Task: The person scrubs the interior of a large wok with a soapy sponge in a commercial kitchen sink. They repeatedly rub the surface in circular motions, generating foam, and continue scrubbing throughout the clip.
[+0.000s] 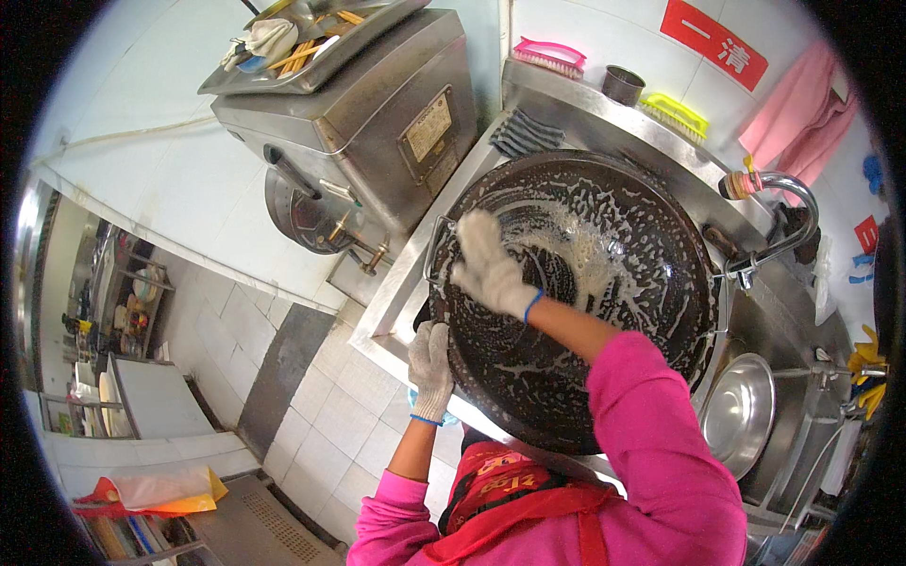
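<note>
A large dark wok (566, 396) with soapy foam streaked over its inside rests on a stainless steel sink. My right hand (492, 272), in a white knit glove, lies against the upper left inner wall near the metal loop handle (433, 251); it is slightly blurred, and whether something is under the palm cannot be told. Gloved too, my left hand (430, 361) is at the wok's left rim, its fingers bent over the edge. A striped grey cloth (527, 133) lies behind the wok on the sink's edge.
A steel machine (382, 120) bearing a tray (311, 78) stands at upper left. Pink (551, 58) and yellow (676, 117) brushes flank a metal cup (623, 85) on the back ledge. A curved faucet (807, 212) and a steel basin (740, 417) are at right.
</note>
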The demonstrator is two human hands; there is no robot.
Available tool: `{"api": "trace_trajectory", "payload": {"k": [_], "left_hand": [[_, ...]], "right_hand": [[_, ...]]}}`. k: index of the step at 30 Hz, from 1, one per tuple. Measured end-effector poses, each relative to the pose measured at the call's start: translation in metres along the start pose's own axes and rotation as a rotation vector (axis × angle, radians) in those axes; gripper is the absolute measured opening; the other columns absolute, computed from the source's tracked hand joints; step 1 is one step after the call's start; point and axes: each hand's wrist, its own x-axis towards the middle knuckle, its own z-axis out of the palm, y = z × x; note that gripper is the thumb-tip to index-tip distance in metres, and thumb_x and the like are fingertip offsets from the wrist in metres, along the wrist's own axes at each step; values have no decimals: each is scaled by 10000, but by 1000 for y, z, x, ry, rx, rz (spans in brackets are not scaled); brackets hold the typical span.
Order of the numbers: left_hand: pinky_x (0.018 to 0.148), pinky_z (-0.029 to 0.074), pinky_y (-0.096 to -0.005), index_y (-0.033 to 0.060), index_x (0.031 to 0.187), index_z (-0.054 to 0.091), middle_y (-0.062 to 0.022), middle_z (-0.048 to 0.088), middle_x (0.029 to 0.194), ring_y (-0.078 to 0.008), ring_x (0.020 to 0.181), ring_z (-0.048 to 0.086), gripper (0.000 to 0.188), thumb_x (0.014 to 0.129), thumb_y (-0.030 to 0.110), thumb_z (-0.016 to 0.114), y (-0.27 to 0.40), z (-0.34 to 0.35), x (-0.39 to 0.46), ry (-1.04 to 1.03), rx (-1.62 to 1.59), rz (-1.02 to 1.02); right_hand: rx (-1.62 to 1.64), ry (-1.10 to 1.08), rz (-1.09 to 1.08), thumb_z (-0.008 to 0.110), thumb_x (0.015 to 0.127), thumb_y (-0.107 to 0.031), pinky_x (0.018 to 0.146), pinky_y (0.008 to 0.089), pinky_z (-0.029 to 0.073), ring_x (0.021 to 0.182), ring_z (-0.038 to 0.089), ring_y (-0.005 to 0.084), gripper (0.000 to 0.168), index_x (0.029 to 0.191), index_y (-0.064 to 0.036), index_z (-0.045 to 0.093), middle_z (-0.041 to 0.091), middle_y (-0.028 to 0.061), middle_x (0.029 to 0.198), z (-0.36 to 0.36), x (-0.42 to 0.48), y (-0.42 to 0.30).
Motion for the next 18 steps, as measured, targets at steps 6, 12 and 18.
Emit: {"api": "trace_trajectory", "payload": {"k": [6,12,18], "left_hand": [[703,415,-384,4,900,578,-164,529,753,-277,716,514,350,987,334,502,-10,8,3,12,47,54],[718,432,-409,19,923,593,-177,578,789,-327,765,571,308,986,309,510,9,5,-3,48,122,85],[720,434,-405,8,953,583,-177,564,842,-310,801,549,290,1000,277,488,-31,5,1,158,371,516]], "right_hand": [[149,-106,-483,580,884,-423,1200,471,234,1394,353,395,702,1430,-22,400,406,231,1458,-4,-88,54],[-255,103,188,366,997,-466,1228,456,23,1512,22,329,764,1567,-57,64,48,184,1632,-7,-35,96],[-210,99,-224,347,1000,-431,1237,407,2,1521,17,262,732,1566,-40,94,58,150,1640,-17,26,28]]}}
